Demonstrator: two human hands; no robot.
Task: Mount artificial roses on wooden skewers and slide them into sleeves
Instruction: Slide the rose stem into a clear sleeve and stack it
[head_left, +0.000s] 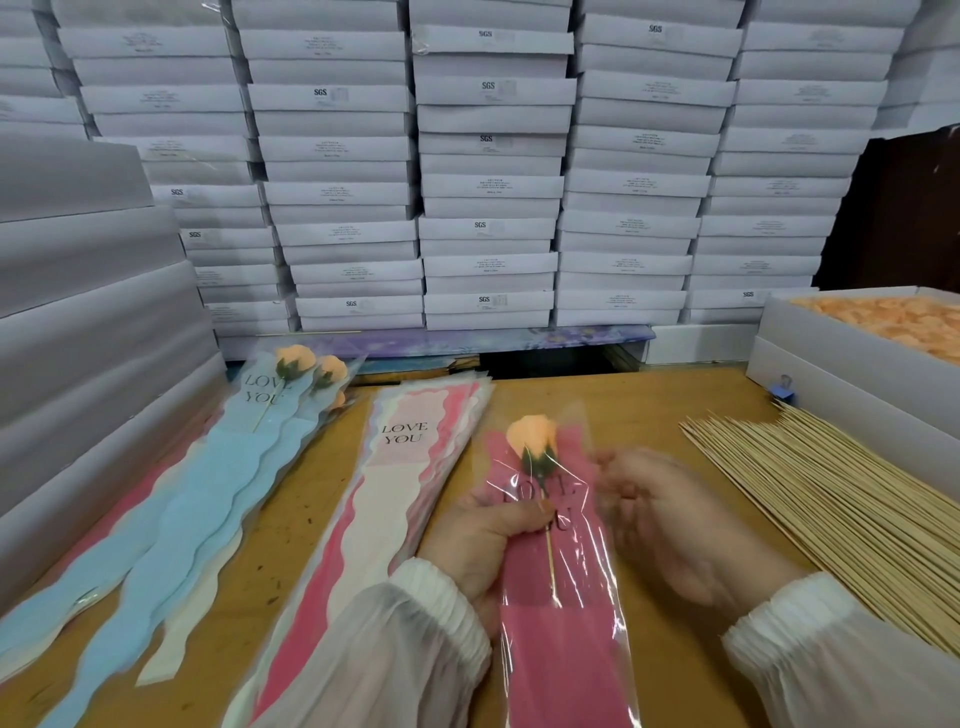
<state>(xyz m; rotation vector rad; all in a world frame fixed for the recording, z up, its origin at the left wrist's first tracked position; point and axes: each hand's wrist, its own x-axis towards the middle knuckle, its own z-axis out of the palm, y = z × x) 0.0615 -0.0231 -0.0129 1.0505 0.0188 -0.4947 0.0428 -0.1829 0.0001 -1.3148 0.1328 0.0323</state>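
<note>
Peach rose on its skewer inside a pink sleeve
White box (810, 332) holds peach rose heads (883, 319); left hand (483, 540) grips pink sleeve (561, 649) around rose (531, 436); blurred right hand (660, 509), grip unclear.

Both your hands are low at centre, sleeved forearms angling in from the bottom edge.

Your left hand (485, 530) is curled, thumb on top, gripping the pink sleeve (561, 597) from its left side. Your right hand (660, 514) is blurred just right of it, palm turned inward, fingers loosely bent toward the sleeve's edge.
</note>
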